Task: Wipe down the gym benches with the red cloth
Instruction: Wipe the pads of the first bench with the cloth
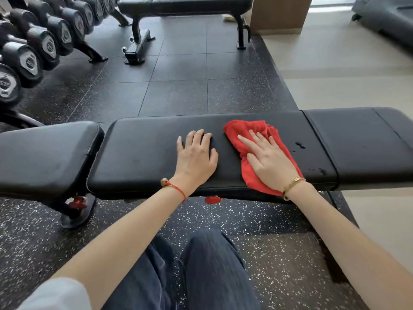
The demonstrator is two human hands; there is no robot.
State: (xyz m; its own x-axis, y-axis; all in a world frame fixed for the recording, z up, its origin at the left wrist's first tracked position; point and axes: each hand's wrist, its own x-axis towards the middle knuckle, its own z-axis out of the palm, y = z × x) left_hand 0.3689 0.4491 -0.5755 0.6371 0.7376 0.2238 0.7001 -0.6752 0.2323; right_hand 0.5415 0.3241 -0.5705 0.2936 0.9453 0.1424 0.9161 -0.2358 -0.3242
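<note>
A black padded gym bench (143,151) stretches across the view in front of me, with a separate seat pad at the left. The red cloth (248,130) lies crumpled on the long middle pad. My right hand (268,159) presses flat on the cloth with straight fingers spread. My left hand (196,153) rests flat on the bare pad just left of the cloth. A few dark drops (300,145) sit on the pad to the right of the cloth.
A second black bench (185,5) stands at the far side of the dark rubber floor. A rack of black dumbbells (40,41) lines the left. Pale tiled floor (346,68) lies to the right. My legs in dark trousers are below the bench.
</note>
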